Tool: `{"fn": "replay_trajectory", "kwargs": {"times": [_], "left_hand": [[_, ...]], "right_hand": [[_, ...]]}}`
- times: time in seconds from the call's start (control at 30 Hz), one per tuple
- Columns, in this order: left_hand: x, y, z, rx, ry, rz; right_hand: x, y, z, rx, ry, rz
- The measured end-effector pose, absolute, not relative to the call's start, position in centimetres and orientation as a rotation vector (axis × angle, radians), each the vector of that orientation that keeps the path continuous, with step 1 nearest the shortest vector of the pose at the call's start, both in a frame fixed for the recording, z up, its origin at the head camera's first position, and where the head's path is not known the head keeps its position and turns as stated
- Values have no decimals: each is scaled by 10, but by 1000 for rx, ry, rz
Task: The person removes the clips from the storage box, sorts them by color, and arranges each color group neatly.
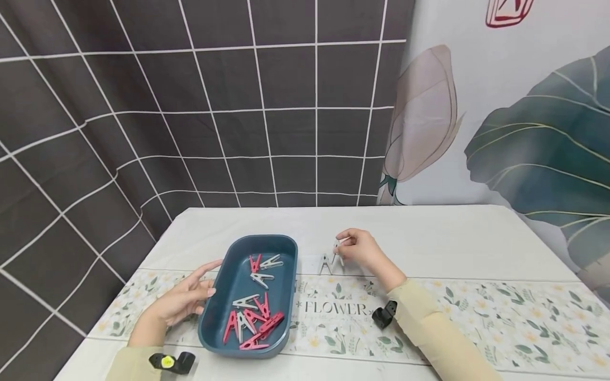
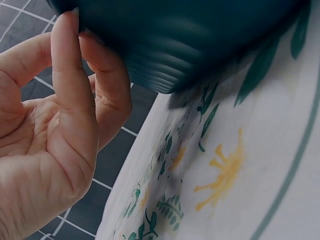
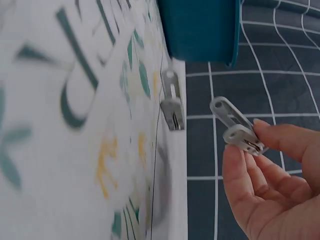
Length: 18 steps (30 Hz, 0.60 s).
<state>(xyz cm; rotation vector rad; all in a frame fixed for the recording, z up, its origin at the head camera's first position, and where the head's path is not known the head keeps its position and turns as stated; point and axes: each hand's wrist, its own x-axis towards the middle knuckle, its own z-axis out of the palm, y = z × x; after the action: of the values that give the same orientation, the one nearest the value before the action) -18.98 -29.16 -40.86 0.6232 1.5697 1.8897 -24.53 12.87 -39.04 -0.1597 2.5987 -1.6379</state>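
My right hand pinches a light grey clothespin between thumb and fingers, raised just off the table. Beside it another light grey clothespin stands on the table with its legs spread, touched by neither hand. At the left, a deep blue plastic bin holds several red and several whitish clothespins, lying loose in two clusters. My left hand is at the bin's left side, its fingers loosely bent. In the left wrist view its fingertips touch the bin's outer wall.
A white table carries a floral runner lettered FLOWER across its middle. Behind hang a dark grid-patterned cloth and, to the right, a pale curtain with a large flower and leaf print.
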Motion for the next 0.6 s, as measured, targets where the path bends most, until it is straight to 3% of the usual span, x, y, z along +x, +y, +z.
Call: {"fn": "replay_trajectory", "kwargs": {"times": [0.6], "left_hand": [[-189, -292, -408, 640, 1547, 1926]], "right_hand": [[-257, 149, -404, -95, 2509, -1433]]}}
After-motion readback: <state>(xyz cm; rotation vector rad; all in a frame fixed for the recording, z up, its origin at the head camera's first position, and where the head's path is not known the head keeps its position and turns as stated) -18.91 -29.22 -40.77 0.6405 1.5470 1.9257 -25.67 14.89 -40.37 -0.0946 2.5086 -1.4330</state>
